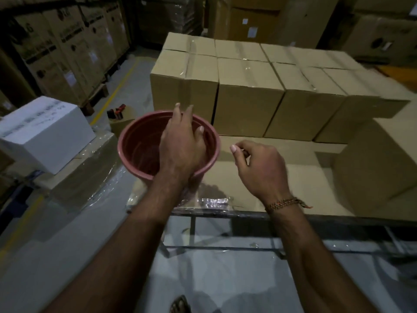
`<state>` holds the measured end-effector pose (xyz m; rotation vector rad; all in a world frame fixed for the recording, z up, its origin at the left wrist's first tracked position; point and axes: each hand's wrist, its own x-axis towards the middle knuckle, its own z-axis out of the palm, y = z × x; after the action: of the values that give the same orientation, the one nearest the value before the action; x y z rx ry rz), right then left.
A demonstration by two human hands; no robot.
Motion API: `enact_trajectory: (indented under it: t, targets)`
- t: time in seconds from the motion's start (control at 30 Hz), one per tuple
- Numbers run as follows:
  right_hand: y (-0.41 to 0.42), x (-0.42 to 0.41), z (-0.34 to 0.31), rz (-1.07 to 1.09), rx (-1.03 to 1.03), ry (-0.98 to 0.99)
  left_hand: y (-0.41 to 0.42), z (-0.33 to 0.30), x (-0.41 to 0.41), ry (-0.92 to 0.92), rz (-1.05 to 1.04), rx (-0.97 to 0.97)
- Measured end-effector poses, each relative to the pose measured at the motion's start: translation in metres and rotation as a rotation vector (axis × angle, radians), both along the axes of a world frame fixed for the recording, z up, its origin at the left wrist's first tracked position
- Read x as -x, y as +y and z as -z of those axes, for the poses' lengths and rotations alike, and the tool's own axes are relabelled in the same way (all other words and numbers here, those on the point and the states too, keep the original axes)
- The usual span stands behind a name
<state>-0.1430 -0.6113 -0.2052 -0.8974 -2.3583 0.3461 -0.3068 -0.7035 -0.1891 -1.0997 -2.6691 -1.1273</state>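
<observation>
A reddish-pink plastic tub (126,143) stands at the near left corner of a cardboard-covered platform (304,177). My left hand (180,141) reaches over the tub's mouth, its fingers fairly straight and pointing away from me, the thumb near the right rim. It grips nothing that I can see. My right hand (261,168) hovers over the cardboard just right of the tub, fingers curled under and thumb tip out to the left. Nothing shows in it. A beaded band circles the right wrist.
Taped brown cartons (248,96) stand in rows behind the tub, and one more carton (372,166) at the right. A white box (45,132) sits on wrapped stock to the left. Crumpled clear film (212,201) lies at the platform's dark metal edge (225,214). Tall cartons line the back.
</observation>
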Motion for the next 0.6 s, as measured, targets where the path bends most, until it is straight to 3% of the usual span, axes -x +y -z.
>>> enact_trajectory:
  t: [0.27, 0.6]
  targets:
    - [0.04, -0.135, -0.005, 0.049, 0.017, -0.082, 0.055, 0.017, -0.129, 0.044, 0.172, 0.03]
    - [0.117, -0.34, -0.01, 0.213, 0.094, -0.209, 0.152, 0.039, -0.31, -0.088, 0.336, 0.03]
